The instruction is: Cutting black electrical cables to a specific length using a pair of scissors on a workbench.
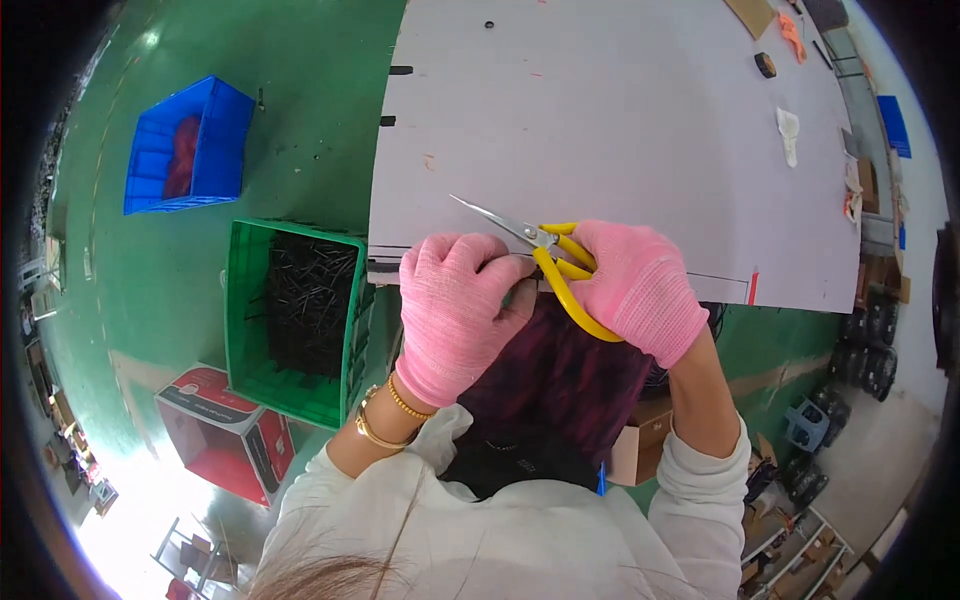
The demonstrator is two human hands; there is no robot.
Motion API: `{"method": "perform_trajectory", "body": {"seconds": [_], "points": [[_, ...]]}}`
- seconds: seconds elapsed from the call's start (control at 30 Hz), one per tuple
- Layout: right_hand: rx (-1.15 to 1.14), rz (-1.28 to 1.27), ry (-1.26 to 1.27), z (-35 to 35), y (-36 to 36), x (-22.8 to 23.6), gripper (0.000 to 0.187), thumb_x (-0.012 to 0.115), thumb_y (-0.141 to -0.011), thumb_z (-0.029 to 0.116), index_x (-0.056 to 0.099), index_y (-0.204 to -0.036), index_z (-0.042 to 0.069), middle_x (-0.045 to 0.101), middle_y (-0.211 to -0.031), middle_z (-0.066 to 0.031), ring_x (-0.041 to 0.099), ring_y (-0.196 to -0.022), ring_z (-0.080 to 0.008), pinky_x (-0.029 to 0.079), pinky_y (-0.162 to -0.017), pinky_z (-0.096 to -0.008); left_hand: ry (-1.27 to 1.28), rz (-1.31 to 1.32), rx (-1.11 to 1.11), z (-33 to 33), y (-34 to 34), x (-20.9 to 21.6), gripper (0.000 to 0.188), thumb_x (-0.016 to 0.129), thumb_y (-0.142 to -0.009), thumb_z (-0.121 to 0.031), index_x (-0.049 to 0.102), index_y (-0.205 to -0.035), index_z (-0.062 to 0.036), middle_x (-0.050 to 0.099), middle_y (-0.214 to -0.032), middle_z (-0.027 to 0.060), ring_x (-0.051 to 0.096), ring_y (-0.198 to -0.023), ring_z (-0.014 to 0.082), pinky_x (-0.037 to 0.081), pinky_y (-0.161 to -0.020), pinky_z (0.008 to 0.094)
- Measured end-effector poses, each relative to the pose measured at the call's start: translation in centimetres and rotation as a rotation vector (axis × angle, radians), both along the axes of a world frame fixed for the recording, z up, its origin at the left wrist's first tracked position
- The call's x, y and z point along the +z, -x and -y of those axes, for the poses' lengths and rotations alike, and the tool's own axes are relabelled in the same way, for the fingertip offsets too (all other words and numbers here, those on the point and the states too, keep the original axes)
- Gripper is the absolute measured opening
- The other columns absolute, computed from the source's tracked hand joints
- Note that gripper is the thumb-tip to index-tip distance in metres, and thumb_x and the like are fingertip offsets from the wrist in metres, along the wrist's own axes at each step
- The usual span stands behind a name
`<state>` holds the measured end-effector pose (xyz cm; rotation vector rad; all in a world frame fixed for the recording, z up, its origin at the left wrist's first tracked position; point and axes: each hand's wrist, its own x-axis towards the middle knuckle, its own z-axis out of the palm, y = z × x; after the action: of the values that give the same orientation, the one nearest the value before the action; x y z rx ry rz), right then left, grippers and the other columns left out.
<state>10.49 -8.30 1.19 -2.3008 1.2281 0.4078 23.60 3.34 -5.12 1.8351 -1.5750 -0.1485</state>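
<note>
My right hand, in a pink knit glove, is closed around the yellow handles of a pair of scissors. Their silver blades point up and left over the table, looking closed or nearly so. Beside them, my left hand in a matching glove is at the table's near edge, thumb and forefinger pinched together. A bit of something dark shows by those fingertips; I cannot make out what it is. A dark strip lies along the table edge left of that hand.
The pale table carries a tape roll, a white glove-like piece and a small black ring. On the left floor stand a green crate of thin black pieces, a blue crate and a red-grey box.
</note>
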Motion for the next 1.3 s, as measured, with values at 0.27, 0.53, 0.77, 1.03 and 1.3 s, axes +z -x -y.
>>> {"method": "perform_trajectory", "body": {"seconds": [0.27, 0.53, 0.77, 1.03, 1.3], "points": [[0.016, 0.010, -0.010, 0.2, 0.2, -0.2, 0.029, 0.069, -0.078, 0.030, 0.067, -0.095, 0.006, 0.066, -0.080, -0.0157, 0.065, -0.077, -0.0361, 0.052, -0.068, -0.0417, -0.024, 0.029, -0.010, 0.2, 0.0, 0.2, 0.023, 0.078, -0.063, -0.015, 0.069, -0.085, -0.0168, 0.060, -0.090, -0.0006, 0.054, -0.087, 0.0244, 0.042, -0.077, 0.0392], [0.003, 0.001, -0.028, 0.2, 0.1, -0.1, 0.029, 0.069, -0.077, 0.029, 0.066, -0.095, 0.006, 0.067, -0.083, -0.0154, 0.066, -0.079, -0.0346, 0.052, -0.071, -0.0420, -0.037, 0.027, -0.002, 0.4, 0.2, 0.3, 0.023, 0.078, -0.062, -0.012, 0.070, -0.083, -0.0153, 0.060, -0.090, -0.0001, 0.054, -0.087, 0.0253, 0.043, -0.078, 0.0388], [-0.009, 0.067, 0.008, -0.2, 1.0, -0.5, 0.026, 0.070, -0.077, 0.026, 0.064, -0.091, 0.004, 0.065, -0.078, -0.0168, 0.065, -0.078, -0.0354, 0.052, -0.068, -0.0420, -0.113, 0.031, -0.034, 0.5, -0.2, 0.6, 0.021, 0.078, -0.065, -0.017, 0.069, -0.085, -0.0154, 0.061, -0.090, 0.0017, 0.055, -0.086, 0.0263, 0.043, -0.077, 0.0405], [-0.016, 0.593, -0.032, -1.2, 3.5, -1.3, 0.021, 0.069, -0.083, 0.014, 0.054, -0.080, 0.000, 0.046, -0.058, -0.0117, 0.039, -0.053, -0.0264, 0.039, -0.052, -0.0308, -0.160, -0.040, -0.182, 0.8, -1.8, 1.8, 0.017, 0.073, -0.067, -0.016, 0.068, -0.083, -0.0150, 0.061, -0.085, 0.0027, 0.055, -0.083, 0.0268, 0.042, -0.077, 0.0398], [-0.881, 1.158, -0.675, -12.1, 7.8, -2.8, 0.023, 0.070, -0.082, 0.017, 0.053, -0.080, 0.003, 0.048, -0.062, -0.0055, 0.051, -0.057, -0.0169, 0.042, -0.055, -0.0334, -0.173, -0.146, -0.205, 0.1, -2.5, 3.4, 0.010, 0.068, -0.067, -0.008, 0.063, -0.076, -0.0075, 0.057, -0.077, 0.0052, 0.054, -0.078, 0.0274, 0.041, -0.073, 0.0382]]}}
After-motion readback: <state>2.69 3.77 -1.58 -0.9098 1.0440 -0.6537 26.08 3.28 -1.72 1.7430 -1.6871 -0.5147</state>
